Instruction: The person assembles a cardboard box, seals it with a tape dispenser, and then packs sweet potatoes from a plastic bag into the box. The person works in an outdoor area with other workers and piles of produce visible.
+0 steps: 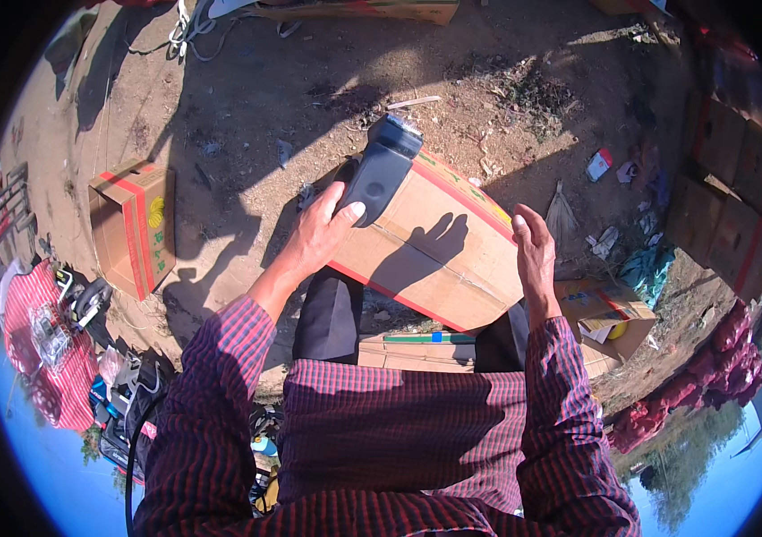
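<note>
A cardboard box (pixel 451 258) with red stripes and green printing lies tilted across my knees, a taped seam running along its upper face. Over its upper left end, my left hand (pixel 320 231) grips a black handheld tool (pixel 384 171), which looks like a tape dispenser; its exact kind cannot be told. My right hand (pixel 535 252) is at the box's right edge, fingers bent and thumb up, apparently touching the side; the far fingers are hidden. A shadow of a hand falls on the cardboard.
An open carton (pixel 132 228) stands on the dirt at left. Another open carton (pixel 612 322) with something yellow inside lies at right. Stacked cartons (pixel 733 208) and red mesh sacks (pixel 696 382) are farther right. A parked vehicle with a striped cover (pixel 75 376) is at lower left.
</note>
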A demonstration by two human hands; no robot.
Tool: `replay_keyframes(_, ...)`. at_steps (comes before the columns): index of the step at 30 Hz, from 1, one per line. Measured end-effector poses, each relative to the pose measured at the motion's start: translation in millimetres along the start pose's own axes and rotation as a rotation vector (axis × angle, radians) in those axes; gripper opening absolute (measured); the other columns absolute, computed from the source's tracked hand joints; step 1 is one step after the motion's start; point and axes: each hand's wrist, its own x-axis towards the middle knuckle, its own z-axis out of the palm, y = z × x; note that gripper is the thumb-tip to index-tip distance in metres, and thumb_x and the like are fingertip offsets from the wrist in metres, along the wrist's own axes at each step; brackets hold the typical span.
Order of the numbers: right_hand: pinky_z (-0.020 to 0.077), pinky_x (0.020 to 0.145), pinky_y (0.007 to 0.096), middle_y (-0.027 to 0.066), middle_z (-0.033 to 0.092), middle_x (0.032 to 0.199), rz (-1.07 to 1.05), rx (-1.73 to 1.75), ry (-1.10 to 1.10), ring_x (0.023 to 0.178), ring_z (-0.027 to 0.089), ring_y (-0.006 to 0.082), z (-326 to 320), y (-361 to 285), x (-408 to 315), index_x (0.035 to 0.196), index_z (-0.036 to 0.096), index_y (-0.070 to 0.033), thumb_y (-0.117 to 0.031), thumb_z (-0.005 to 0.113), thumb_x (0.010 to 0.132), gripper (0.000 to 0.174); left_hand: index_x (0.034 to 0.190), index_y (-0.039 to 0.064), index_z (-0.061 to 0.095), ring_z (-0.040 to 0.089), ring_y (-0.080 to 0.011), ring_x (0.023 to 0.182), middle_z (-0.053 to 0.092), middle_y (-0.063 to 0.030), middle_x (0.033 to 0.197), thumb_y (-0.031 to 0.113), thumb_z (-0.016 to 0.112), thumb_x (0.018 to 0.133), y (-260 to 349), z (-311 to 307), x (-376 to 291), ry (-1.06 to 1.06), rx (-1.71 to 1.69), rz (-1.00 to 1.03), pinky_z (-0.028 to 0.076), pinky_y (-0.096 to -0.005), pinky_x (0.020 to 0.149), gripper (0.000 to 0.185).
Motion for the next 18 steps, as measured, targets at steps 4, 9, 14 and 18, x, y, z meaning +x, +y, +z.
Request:
replay_keyframes(4,0.047,0.099,0.0349,0.0143,0.063,0.127,-0.048,0.281,-0.385,0.118,0.059,0.0222,44,-79,24,0.132,0.057,0.003,-0.052,0.048,0.102,0.063,0.12,-0.004,0.052,0.058,-0.0403,0.105,0.058,-0.025,0.11,0.039,0.057,0.097,17,4,-44,-0.019,0.083,-0.009,0.046,-0.0432,0.09,0.048)
replay_keyframes(9,0.0511,0.09,0.0335,0.0094,0.068,0.114,0.085,0.353,-0.771,0.103,0.064,0.0183,56,-84,68,0.125,0.062,-0.001,-0.052,0.048,0.101,0.058,0.114,-0.002,0.052,0.06,-0.0407,0.094,0.059,-0.0225,0.101,0.033,0.059,0.096,31,31,-54,-0.005,0.023,-0.035,0.047,-0.0447,0.081,0.039)
replay_keyframes(14,0.0516,0.071,0.0277,0.0009,0.071,0.084,0.255,0.497,-0.832,0.074,0.063,0.0114,44,-46,62,0.097,0.074,-0.006,-0.023,0.069,0.094,0.018,0.114,0.0,0.053,0.062,-0.0393,0.092,0.06,-0.0218,0.1,0.031,0.061,0.096,52,78,-79,0.013,0.034,-0.144,0.048,-0.0447,0.079,0.037)
replay_keyframes(18,0.0475,0.064,0.0252,-0.0006,0.068,0.077,0.124,0.237,-0.736,0.069,0.057,0.0079,41,-29,56,0.091,0.074,-0.004,-0.015,0.066,0.095,0.013,0.104,-0.001,0.056,0.059,-0.0395,0.089,0.06,-0.0206,0.094,0.035,0.064,0.095,68,110,-86,0.021,0.088,-0.32,0.047,-0.0463,0.078,0.038)
